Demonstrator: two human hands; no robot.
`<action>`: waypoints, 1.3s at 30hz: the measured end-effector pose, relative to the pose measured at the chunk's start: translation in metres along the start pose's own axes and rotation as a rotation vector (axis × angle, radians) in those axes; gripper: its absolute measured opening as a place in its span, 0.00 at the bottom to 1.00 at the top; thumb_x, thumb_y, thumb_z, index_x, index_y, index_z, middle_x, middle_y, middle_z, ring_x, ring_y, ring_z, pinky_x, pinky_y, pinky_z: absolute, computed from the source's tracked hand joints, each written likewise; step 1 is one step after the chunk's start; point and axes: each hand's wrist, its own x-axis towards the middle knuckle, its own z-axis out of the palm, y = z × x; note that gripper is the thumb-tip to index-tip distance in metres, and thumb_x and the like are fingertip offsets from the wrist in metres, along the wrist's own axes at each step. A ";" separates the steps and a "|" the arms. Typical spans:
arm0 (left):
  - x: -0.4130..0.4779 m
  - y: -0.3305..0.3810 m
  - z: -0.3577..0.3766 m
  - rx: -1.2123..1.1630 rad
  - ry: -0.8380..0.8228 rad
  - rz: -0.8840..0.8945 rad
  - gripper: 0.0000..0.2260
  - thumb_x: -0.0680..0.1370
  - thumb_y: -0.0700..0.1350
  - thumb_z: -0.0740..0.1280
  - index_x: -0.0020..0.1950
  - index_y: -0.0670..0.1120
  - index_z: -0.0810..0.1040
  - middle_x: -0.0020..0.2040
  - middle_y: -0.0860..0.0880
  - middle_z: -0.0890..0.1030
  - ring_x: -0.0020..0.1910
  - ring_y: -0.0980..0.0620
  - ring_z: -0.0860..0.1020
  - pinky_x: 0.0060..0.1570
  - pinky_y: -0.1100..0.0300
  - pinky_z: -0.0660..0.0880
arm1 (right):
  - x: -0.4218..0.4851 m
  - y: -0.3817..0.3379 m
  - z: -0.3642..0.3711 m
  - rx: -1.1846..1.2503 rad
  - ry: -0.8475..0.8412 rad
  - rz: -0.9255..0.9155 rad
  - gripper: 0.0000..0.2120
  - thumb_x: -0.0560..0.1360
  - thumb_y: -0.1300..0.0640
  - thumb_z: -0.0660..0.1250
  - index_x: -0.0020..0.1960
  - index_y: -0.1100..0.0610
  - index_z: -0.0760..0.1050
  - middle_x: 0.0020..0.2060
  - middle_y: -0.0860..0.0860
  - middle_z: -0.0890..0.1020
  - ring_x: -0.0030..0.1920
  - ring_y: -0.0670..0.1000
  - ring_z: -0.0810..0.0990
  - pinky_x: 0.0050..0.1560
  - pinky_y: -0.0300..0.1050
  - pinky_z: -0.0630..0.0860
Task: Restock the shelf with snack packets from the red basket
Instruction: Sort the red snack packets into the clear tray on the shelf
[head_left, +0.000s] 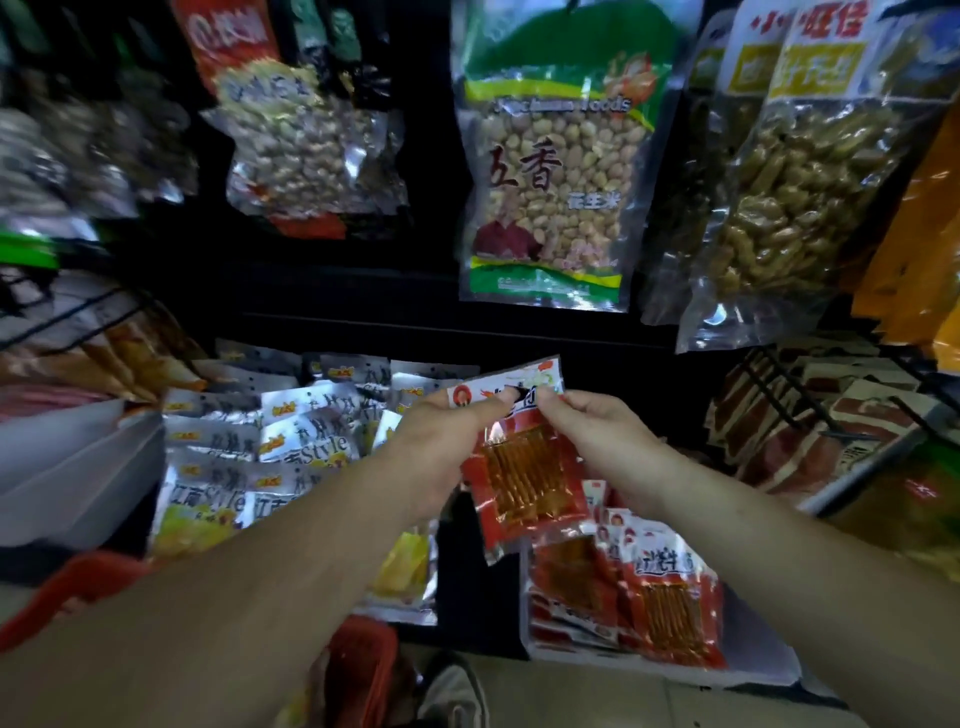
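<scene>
A red snack packet (524, 467) with orange strips behind a clear window hangs upright in front of me, above the shelf. My left hand (441, 447) pinches its white top edge from the left, thumb on the front. My right hand (587, 431) pinches the same top edge from the right. Below it, a stack of matching red packets (649, 597) lies on the lower shelf at the right. The red basket (88, 587) shows at the bottom left under my left forearm, with another part of the red basket's mesh (358, 660) near the bottom centre.
Silver and yellow packets (249, 457) crowd the shelf to the left. Peanut bags (550, 171) and a bag of brown snacks (789, 197) hang from hooks above. Wire racks (810, 410) with dark red packets stand at the right. A shoe (452, 691) is on the floor.
</scene>
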 end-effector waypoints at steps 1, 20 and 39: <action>-0.009 0.003 -0.019 -0.002 0.008 -0.002 0.23 0.72 0.49 0.80 0.61 0.39 0.81 0.50 0.40 0.87 0.51 0.40 0.86 0.59 0.38 0.81 | 0.001 -0.008 0.014 -0.039 -0.021 -0.015 0.20 0.81 0.38 0.66 0.49 0.53 0.86 0.46 0.56 0.88 0.45 0.53 0.87 0.50 0.50 0.82; -0.109 -0.123 -0.206 0.619 0.320 -0.237 0.03 0.77 0.36 0.72 0.44 0.42 0.83 0.33 0.50 0.78 0.31 0.53 0.74 0.32 0.64 0.71 | 0.026 0.020 0.211 -0.698 -0.700 -0.251 0.08 0.80 0.51 0.73 0.54 0.54 0.86 0.48 0.47 0.87 0.48 0.45 0.85 0.54 0.48 0.82; 0.039 -0.104 0.037 0.597 -0.112 -0.033 0.12 0.81 0.35 0.68 0.53 0.53 0.78 0.47 0.54 0.80 0.45 0.55 0.81 0.41 0.60 0.82 | 0.049 0.131 -0.071 -0.772 0.132 -0.054 0.09 0.83 0.55 0.66 0.61 0.51 0.81 0.50 0.52 0.85 0.47 0.54 0.83 0.51 0.51 0.81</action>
